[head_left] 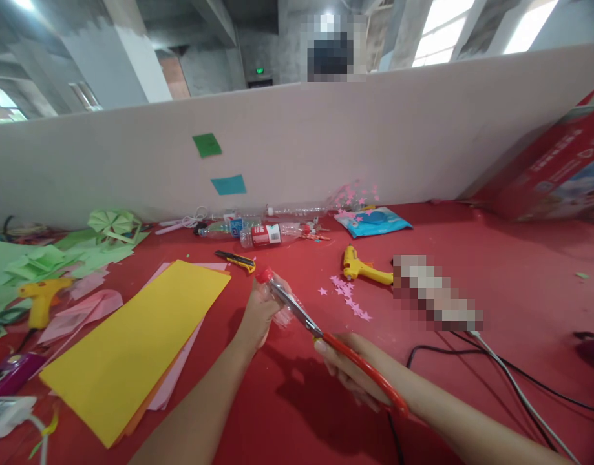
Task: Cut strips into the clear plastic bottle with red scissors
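Note:
My left hand [258,309] is closed around a piece of clear plastic bottle [284,315] with a red cap [264,276] at its top. In my right hand [348,368] is a pair of scissors [359,361] with red handles, its metal blades pointing up and left to the bottle piece near the cap. The blades look nearly together; whether plastic lies between them I cannot make out. Just behind my left hand lies a yellow utility knife [236,260]. Pink paper stars [348,294] are scattered to the right of the bottle piece.
Yellow paper sheets [136,349] lie at left, beside green paper [39,258] and a yellow glue gun [41,300]. Another glue gun [364,268] is right of centre. Plastic bottles [267,234] and a blue packet [374,221] line the white partition [297,142]. Cables [510,374] cross the right side.

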Motion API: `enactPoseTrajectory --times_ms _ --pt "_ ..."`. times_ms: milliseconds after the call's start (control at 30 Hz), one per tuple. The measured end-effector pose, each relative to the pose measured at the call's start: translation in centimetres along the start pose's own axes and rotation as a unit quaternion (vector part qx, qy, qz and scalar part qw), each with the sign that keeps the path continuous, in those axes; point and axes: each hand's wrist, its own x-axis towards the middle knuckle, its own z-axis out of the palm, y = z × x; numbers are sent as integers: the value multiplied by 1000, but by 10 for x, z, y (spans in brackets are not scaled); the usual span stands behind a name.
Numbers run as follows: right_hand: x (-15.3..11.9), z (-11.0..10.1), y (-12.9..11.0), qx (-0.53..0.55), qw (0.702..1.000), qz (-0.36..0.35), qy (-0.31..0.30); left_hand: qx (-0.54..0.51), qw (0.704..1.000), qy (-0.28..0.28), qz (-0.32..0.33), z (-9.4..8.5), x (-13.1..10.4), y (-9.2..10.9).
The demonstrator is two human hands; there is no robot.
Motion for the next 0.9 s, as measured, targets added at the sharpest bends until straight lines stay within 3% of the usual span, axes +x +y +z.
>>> enactPoseTrajectory --times_ms 133,433,633,800,900 --pt "-2 0 -4 -14 1000 23 6 2 1000 -5 -3 0 0 -1" --pt "-2 0 -5 -24 1000 -9 15 -20 1000 -2 -12 -1 2 -2" --pt "-1 -3 -3 1 1000 -3 -24 -33 999 -6 -20 -3 3 -2" --pt "-4 -10 0 -18 998 -58 -34 -76 994 70 -20 -15 12 7" --pt "-2 -14 -1 7 996 -93 8 -102 988 117 -13 -21 18 16"
